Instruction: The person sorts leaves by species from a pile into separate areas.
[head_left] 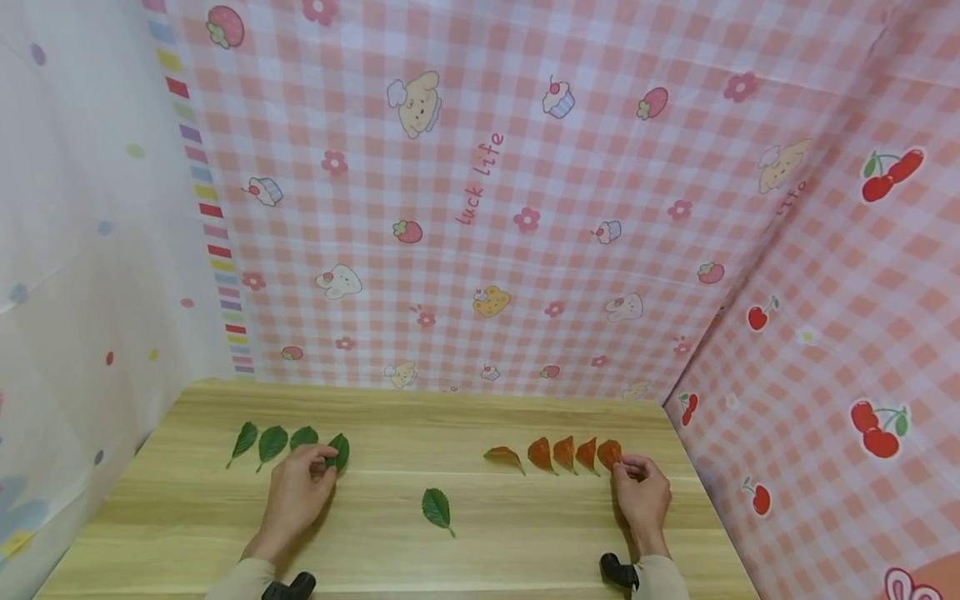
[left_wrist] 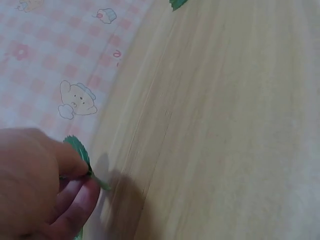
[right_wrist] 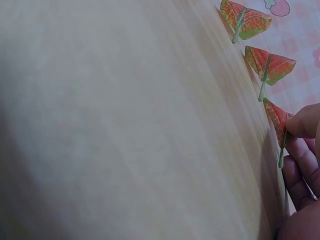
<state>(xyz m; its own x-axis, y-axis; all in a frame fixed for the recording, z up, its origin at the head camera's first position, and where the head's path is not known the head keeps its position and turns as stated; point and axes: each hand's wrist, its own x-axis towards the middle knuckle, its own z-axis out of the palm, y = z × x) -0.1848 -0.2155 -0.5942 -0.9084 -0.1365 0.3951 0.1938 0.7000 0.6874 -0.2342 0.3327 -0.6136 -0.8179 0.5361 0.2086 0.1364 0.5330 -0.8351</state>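
With thumb and fingers, my left hand pinches a green leaf near its stem end; in the left wrist view this leaf shows its toothed edge. Three more green leaves lie in a row to its left, one partly behind the hand. At the right, my right hand pinches the rightmost red-orange leaf, whose green stem points down in the right wrist view. Several other red-orange leaves continue that row leftward. A single green leaf lies between the hands, nearer the front.
The leaves lie on a light wood-grain table. A pink checked cloth hangs behind it, another with cherries on the right, and a pale dotted cloth on the left. Black straps with dark mounts sit at both wrists.
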